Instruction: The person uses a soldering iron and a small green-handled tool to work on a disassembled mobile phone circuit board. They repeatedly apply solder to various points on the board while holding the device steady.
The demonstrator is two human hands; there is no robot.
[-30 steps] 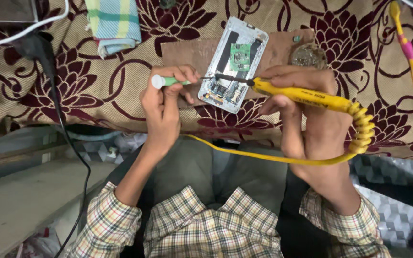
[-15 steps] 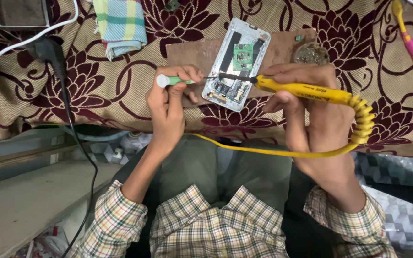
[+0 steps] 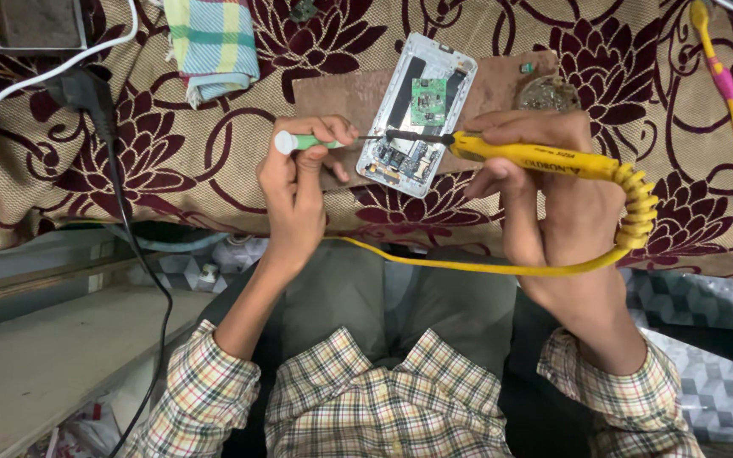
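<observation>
An opened phone (image 3: 417,114) with a green circuit board lies face down on a brown board (image 3: 341,95) atop a floral cloth. My left hand (image 3: 297,182) grips a small green-handled screwdriver (image 3: 303,142), its thin tip reaching the phone's lower part. My right hand (image 3: 545,195) holds a yellow soldering iron (image 3: 532,155) level, its dark tip over the same spot of the phone. The iron's yellow cord (image 3: 468,263) coils at the handle end and loops down across my lap.
A checked folded cloth (image 3: 212,42) lies at the back left. A black plug and cable (image 3: 99,110) and a white cable (image 3: 36,80) run on the left. A yellow-pink toothbrush (image 3: 723,76) lies far right. A round metal wool pad (image 3: 546,92) sits by the phone.
The view has shifted slightly. Both hands stay on their tools at the phone, with the tips hardly moved.
</observation>
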